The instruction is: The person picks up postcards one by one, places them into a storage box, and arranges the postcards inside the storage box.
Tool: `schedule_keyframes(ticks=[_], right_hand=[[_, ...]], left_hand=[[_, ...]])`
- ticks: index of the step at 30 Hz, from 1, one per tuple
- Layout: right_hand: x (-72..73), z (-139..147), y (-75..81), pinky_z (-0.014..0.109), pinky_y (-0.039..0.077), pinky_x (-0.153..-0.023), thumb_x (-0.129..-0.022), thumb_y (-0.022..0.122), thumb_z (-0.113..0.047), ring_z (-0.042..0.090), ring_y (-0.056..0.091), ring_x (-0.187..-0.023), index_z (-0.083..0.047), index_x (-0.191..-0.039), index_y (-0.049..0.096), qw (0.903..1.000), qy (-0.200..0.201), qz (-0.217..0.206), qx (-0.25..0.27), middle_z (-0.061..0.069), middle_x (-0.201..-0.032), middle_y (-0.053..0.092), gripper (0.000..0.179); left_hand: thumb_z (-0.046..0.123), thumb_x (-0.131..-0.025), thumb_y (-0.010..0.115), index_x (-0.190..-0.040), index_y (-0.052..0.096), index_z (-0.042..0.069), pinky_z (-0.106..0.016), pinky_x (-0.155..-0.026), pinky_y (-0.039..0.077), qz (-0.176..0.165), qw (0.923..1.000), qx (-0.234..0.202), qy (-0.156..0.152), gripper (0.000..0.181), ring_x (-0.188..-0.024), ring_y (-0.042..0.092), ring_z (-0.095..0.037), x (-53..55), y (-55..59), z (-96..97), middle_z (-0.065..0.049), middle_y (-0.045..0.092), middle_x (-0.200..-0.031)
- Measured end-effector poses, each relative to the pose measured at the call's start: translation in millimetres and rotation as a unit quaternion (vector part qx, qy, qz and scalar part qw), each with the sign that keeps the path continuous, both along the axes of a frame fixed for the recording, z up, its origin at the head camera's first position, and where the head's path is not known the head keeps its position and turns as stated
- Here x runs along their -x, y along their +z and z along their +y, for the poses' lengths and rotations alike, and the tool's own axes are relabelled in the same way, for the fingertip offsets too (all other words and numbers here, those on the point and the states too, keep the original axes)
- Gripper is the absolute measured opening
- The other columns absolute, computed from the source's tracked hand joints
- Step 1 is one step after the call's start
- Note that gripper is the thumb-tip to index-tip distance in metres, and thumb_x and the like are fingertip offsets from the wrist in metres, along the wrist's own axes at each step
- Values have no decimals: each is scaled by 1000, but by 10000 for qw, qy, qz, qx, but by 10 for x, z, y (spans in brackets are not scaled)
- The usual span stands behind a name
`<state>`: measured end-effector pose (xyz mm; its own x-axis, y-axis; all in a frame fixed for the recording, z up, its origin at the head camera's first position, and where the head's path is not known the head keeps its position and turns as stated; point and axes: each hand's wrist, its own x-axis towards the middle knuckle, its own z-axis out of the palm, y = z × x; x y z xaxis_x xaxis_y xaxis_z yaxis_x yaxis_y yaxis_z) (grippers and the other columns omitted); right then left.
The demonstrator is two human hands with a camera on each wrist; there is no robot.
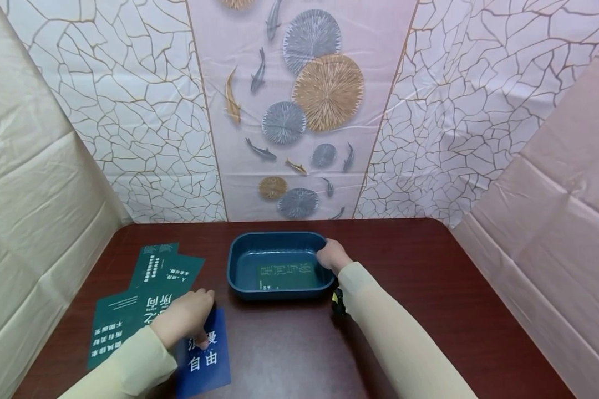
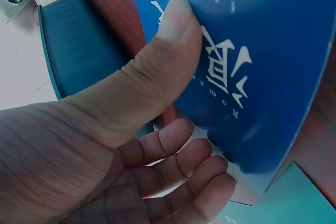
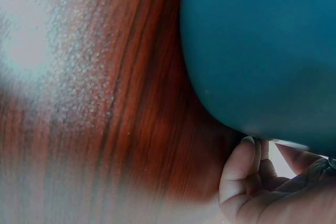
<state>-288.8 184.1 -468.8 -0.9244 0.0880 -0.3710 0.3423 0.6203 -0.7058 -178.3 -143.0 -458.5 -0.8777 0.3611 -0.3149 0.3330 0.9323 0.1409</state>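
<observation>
Blue card: a flat, deep-blue rectangle [image 1: 218, 352] with a slight sheen, bearing large white characters in two rows and small Latin letters, "freedom" among them; its corners look square.
Blue card's place: on the near part of the counter [image 1: 429, 310], left of the middle, overlapping or just beside the green cards; whether it lies wholly flat cannot be told.
Left hand: over the top part of the blue card [image 1: 184, 318], in a narrow grip, thumb laid on the printed face and the other fingertips at the card's edge.
Right hand: at the right end of the tray [image 1: 333, 256], its grip closed on the wall there, fingers bent against the outside.
Tray: dark teal-blue, glossy, round-cornered and shallow [image 1: 279, 295], upright near the middle of the counter's far edge.
Inside the tray: one green card [image 1: 287, 276] on the floor, toward the front right, with dim large characters and small white print.
Green cards: an overlapping spread [image 1: 107, 324] toward the counter's left edge, reaching up near the far left corner, dark green with white lettering.
Sleeves: pale cream on both arms [image 1: 389, 321].
Right wrist: a dark device with a yellow patch [image 1: 337, 302] beneath it.
Behind the counter: a printed cloth [image 1: 150, 111], white with gold crack lines, its pink middle panel showing fish and round leaves.
</observation>
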Motion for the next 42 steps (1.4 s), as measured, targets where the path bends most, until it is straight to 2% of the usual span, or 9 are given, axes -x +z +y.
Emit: schedule_keyframes(ticks=[8,16,19,22,25,28,29,33,42], right_hand=[[-8,-4,-32,42,46,-77,-96,43,0,31,49,-114,-1,-151,27,10000,24,-28,-65,19,-148,37,58],[9,-1,-42,43,46,-77,-96,43,0,32,50,-111,-1,-152,25,9999,-27,-42,-88,20,-148,37,59],[8,-4,-40,47,47,-87,-96,43,-1,32,49,-117,-1,-151,25,10000,-46,-65,-42,20,-148,37,58],[4,-7,-30,50,46,-92,-96,43,0,32,47,-121,-1,-151,25,10000,-29,-53,-9,20,-148,37,58],[0,-14,-14,47,47,-88,-95,43,0,31,47,-120,0,-151,25,10000,3,-1,-36,20,-149,36,58],[-2,-24,-6,45,46,-85,-95,43,0,31,47,-120,0,-151,26,10000,13,60,-73,20,-149,36,58],[-5,-27,-5,46,46,-88,-95,43,0,31,47,-121,0,-151,26,10000,-3,60,-60,20,-149,36,58],[-10,-28,-14,52,43,-96,-96,44,0,33,44,-126,-1,-150,28,10000,-57,33,4,19,-147,39,57],[3,-16,-11,55,41,-97,-95,45,1,34,43,-129,-1,-150,28,10000,-77,25,39,19,-147,38,58]], left_hand=[[29,-49,97,-116,54,-8,-54,-90,44,-184,9993,-174,276,88,-96,56,-37,-26,-9,-57,-18,58,-98],[32,-51,97,-118,53,-11,-53,-90,44,-239,9993,-15,275,90,-94,55,-36,-16,14,-40,-20,56,-96],[32,-51,97,-116,54,-10,-52,-89,45,-318,9991,-108,257,89,-93,56,-35,2,7,-61,-19,56,-95],[32,-52,96,-112,56,-7,-50,-86,47,-371,9981,-425,261,82,-90,57,-30,27,-8,-111,-15,56,-93],[28,-57,94,-102,56,0,-43,-76,50,-543,9930,-1006,305,65,-81,57,-22,65,-8,-189,-8,56,-87],[25,-66,90,-92,53,7,-37,-65,46,-807,9838,-1561,346,49,-72,52,-18,111,20,-284,-5,53,-80],[22,-68,89,-90,52,7,-36,-63,44,-891,9807,-1705,353,45,-70,51,-18,124,32,-314,-5,52,-78],[16,-76,83,-88,52,7,-33,-60,40,-1016,9723,-2080,336,34,-67,49,-18,160,88,-415,-5,51,-76],[13,-88,71,-95,55,9,-34,-61,46,-1562,9518,-2521,778,18,-68,59,-20,180,218,-478,-6,60,-80]])
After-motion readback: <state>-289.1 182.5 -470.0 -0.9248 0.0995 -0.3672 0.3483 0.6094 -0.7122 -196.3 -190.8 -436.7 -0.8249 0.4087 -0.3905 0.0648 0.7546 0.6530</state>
